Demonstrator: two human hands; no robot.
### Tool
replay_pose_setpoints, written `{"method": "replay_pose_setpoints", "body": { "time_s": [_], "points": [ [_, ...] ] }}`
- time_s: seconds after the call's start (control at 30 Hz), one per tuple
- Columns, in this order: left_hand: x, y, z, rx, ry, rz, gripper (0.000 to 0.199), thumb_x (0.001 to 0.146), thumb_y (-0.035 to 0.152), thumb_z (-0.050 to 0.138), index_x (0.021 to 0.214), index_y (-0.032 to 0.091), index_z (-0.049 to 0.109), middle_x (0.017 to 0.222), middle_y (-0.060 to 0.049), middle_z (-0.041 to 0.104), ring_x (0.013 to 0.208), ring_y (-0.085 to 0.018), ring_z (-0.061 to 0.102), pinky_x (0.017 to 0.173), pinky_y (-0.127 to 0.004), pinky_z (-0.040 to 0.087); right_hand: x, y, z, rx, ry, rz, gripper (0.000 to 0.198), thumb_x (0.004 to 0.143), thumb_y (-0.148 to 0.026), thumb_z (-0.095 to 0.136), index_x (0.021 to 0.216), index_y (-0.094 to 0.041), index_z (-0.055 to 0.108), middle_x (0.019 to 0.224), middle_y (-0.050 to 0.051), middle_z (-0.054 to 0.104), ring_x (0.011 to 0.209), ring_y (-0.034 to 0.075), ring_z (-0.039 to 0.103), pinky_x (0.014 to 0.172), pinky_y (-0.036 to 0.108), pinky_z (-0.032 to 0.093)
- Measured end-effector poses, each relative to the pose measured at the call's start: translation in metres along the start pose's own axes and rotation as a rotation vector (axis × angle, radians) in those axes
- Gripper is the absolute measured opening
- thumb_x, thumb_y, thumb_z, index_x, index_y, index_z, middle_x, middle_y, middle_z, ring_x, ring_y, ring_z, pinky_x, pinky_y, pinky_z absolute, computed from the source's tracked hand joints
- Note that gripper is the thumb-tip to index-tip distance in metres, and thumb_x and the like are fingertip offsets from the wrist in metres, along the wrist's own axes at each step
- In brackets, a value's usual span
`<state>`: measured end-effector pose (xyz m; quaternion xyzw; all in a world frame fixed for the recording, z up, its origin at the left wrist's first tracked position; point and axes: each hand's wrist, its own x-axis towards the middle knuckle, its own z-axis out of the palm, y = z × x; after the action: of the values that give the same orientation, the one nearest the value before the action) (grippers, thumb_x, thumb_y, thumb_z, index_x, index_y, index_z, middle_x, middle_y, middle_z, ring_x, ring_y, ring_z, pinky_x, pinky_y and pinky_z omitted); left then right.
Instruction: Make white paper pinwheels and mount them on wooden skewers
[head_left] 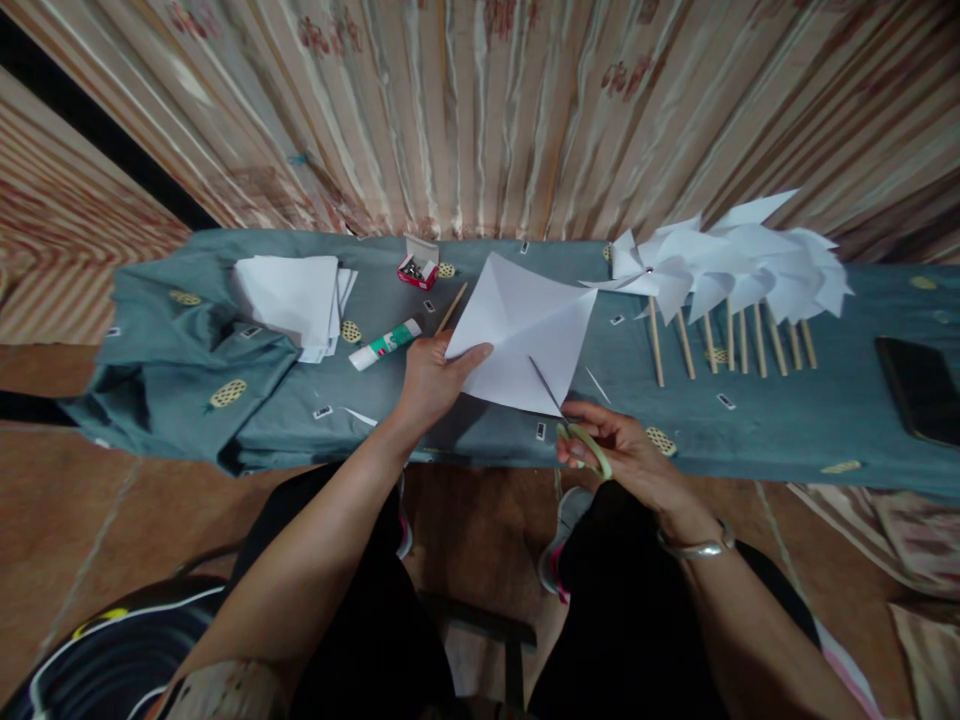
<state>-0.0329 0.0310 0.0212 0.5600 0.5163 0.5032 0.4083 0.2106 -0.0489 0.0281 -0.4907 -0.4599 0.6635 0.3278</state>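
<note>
My left hand grips the left edge of a creased white paper square, its thumb lying on top. Fold lines cross near the middle of the sheet. In my right hand are scissors with pale green handles. Their blade lies over the sheet at its lower right corner, pointing toward the centre. Just left of my left hand lie a glue stick with a green label and a thin wooden stick, partly hidden by that hand.
A stack of white paper lies at the left of the cloth-covered table. Behind is a small red box of metal pins. Several paper pinwheels on wooden sticks overlap at the right, beside a dark phone. Thin paper scraps lie around.
</note>
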Motion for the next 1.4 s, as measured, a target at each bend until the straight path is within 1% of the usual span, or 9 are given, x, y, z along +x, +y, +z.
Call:
{"method": "replay_pose_setpoints", "body": {
  "time_s": [0.17,0.23,0.33,0.5,0.6,0.73,0.87,1.2,1.4],
  "points": [
    [-0.0002,-0.0024,0.0009,-0.009,-0.002,0.010,0.024,0.072,0.040,0.075,0.068,0.017,0.068,0.058,0.001,0.060,0.053,-0.013,0.051,0.048,-0.025,0.039,0.0008,0.0000,0.0006,-0.032,0.008,-0.002,0.058,0.064,-0.052,0.085,0.107,-0.020,0.063,0.069,-0.001,0.069,0.059,0.012,0.064,0.057,0.026,0.054],
    [-0.0004,-0.0022,0.0007,-0.005,0.002,0.011,0.024,0.072,0.039,0.075,0.066,0.017,0.067,0.057,0.002,0.059,0.052,-0.012,0.051,0.048,-0.025,0.039,0.0006,-0.0006,0.0015,-0.021,0.018,0.016,0.060,0.062,-0.052,0.086,0.106,-0.020,0.062,0.067,-0.002,0.069,0.058,0.011,0.064,0.057,0.025,0.054],
    [-0.0007,-0.0017,0.0003,0.004,0.007,0.010,0.023,0.073,0.037,0.075,0.066,0.016,0.067,0.057,0.002,0.060,0.052,-0.012,0.052,0.048,-0.024,0.041,0.0005,-0.0009,0.0025,0.000,0.028,0.040,0.061,0.059,-0.050,0.088,0.105,-0.020,0.062,0.065,-0.003,0.068,0.057,0.011,0.064,0.057,0.024,0.054],
    [-0.0005,-0.0015,0.0008,-0.011,0.004,0.018,0.021,0.073,0.036,0.075,0.068,0.016,0.069,0.058,0.002,0.062,0.052,-0.012,0.054,0.047,-0.024,0.042,0.0003,-0.0016,0.0027,-0.016,0.039,0.030,0.061,0.059,-0.052,0.087,0.106,-0.020,0.063,0.066,-0.003,0.068,0.056,0.012,0.064,0.056,0.026,0.055],
    [-0.0016,-0.0010,0.0019,-0.010,-0.005,0.013,0.020,0.074,0.035,0.075,0.070,0.016,0.070,0.059,0.001,0.063,0.052,-0.013,0.055,0.047,-0.024,0.043,-0.0001,-0.0035,0.0028,-0.020,0.024,0.029,0.059,0.061,-0.053,0.087,0.104,-0.020,0.063,0.066,-0.002,0.068,0.057,0.012,0.065,0.056,0.025,0.054],
    [-0.0044,0.0002,0.0024,0.049,-0.022,0.003,0.020,0.075,0.034,0.076,0.068,0.016,0.069,0.055,0.002,0.060,0.050,-0.013,0.055,0.044,-0.023,0.042,-0.0004,-0.0052,0.0030,-0.044,-0.008,0.017,0.054,0.065,-0.054,0.084,0.101,-0.020,0.061,0.068,-0.002,0.068,0.061,0.013,0.065,0.059,0.026,0.054],
    [-0.0055,0.0010,0.0018,0.086,-0.024,-0.009,0.021,0.075,0.035,0.075,0.068,0.016,0.069,0.055,0.003,0.059,0.050,-0.012,0.054,0.044,-0.022,0.040,-0.0003,-0.0042,0.0032,-0.049,-0.012,0.007,0.055,0.065,-0.056,0.083,0.100,-0.020,0.061,0.068,-0.002,0.068,0.061,0.012,0.063,0.059,0.025,0.053],
    [-0.0054,0.0010,0.0020,0.051,-0.032,-0.019,0.022,0.074,0.035,0.075,0.066,0.016,0.067,0.055,0.002,0.056,0.048,-0.011,0.048,0.044,-0.023,0.035,0.0004,-0.0032,0.0044,0.018,0.013,0.053,0.057,0.059,-0.050,0.088,0.098,-0.020,0.061,0.063,-0.004,0.067,0.056,0.010,0.062,0.055,0.021,0.050],
    [-0.0056,-0.0011,0.0027,0.056,-0.035,-0.038,0.021,0.075,0.034,0.075,0.068,0.016,0.068,0.057,0.002,0.057,0.051,-0.011,0.051,0.047,-0.023,0.037,-0.0001,-0.0026,0.0046,0.001,-0.004,0.030,0.054,0.062,-0.050,0.086,0.099,-0.020,0.062,0.065,-0.003,0.067,0.057,0.011,0.062,0.056,0.022,0.051]
  ]
}}
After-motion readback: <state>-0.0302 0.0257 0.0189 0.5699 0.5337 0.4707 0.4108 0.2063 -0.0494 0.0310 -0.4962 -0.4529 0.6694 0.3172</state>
